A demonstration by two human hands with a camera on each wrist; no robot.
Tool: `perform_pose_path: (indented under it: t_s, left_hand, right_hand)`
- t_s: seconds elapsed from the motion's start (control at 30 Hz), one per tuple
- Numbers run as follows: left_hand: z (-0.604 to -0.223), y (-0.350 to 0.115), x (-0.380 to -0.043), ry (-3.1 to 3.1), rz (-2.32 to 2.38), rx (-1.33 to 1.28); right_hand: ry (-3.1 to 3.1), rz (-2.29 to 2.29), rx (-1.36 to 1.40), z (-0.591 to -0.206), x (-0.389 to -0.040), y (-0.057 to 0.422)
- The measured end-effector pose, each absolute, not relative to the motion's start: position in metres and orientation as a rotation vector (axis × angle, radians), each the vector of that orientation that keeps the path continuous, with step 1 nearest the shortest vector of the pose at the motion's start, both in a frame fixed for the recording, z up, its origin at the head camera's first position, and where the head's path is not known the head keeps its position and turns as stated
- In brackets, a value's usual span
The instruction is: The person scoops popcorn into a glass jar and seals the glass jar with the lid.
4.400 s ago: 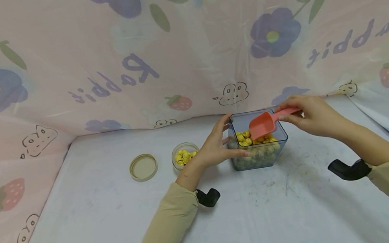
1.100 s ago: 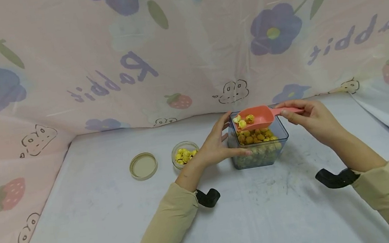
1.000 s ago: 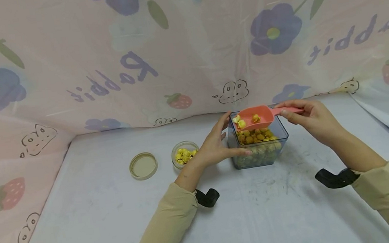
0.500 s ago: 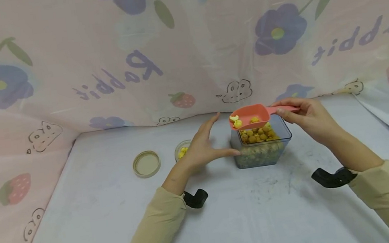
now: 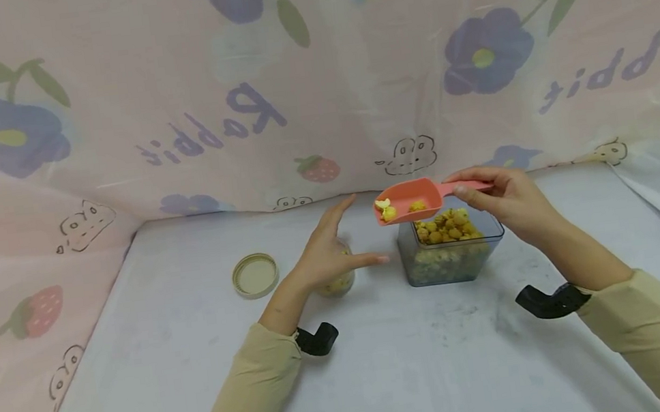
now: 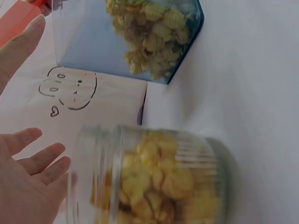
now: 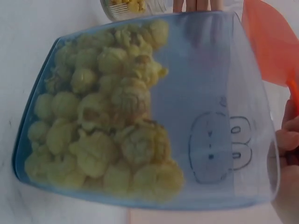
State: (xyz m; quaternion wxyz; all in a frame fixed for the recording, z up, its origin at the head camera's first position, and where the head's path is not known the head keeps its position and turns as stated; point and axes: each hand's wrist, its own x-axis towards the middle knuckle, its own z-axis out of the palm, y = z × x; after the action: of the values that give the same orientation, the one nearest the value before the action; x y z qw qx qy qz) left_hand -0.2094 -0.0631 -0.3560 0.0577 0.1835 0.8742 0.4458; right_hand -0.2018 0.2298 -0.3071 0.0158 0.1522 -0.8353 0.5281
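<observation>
The right hand (image 5: 508,198) pinches the scoop (image 5: 405,194) over the tub's (image 5: 410,266) left side, popcorn (image 5: 389,214) aboard. The left hand (image 5: 319,257), spread wide, holding nothing, has moved off the tub to beside the jar (image 5: 341,284).

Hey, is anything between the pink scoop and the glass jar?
Possibly just the left hand, covering much of the glass jar in the head view; nothing visible stands between that hand and the pink scoop.
</observation>
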Motion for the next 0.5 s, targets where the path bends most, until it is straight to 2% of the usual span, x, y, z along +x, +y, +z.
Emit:
perform_pose_path:
  t_s: [0.5]
  left_hand:
    - [-0.363,-0.096,-0.205,2.634,1.400,0.525]
  right_hand:
    - [-2.683,1.582,0.546,-0.308,-0.207,0.204]
